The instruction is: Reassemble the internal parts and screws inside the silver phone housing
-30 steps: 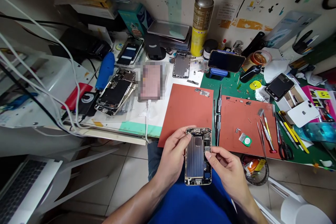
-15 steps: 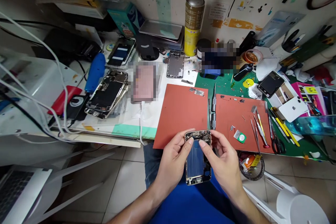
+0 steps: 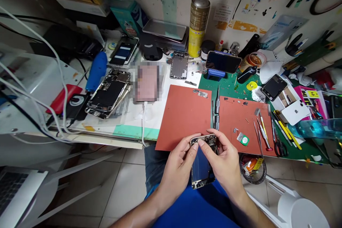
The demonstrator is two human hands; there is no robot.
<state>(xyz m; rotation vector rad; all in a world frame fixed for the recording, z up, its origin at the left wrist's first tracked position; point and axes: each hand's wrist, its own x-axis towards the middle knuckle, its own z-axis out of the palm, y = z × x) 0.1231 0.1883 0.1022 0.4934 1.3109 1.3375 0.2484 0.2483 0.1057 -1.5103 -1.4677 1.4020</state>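
An opened phone [image 3: 201, 165] with a dark blue battery area and exposed parts is held over my lap, at the front edge of the table. My left hand [image 3: 179, 162] grips its left side, the thumb resting on the upper part. On the right side my right hand [image 3: 223, 160] holds it, with that thumb also on the upper inside. Both thumb tips are close together. Just beyond the phone lies a red-brown mat [image 3: 188, 114].
A second red mat [image 3: 245, 121] carries small parts, tweezers [image 3: 258, 131] and a screwdriver [image 3: 264, 133]. Scissors [image 3: 280, 148] lie at its right. More opened phones [image 3: 108, 94] are on the left. A spray can [image 3: 199, 23] stands at the back.
My right thumb has moved left and up on the phone, closer to my left thumb. The phone appears slightly further right and tilted a little.
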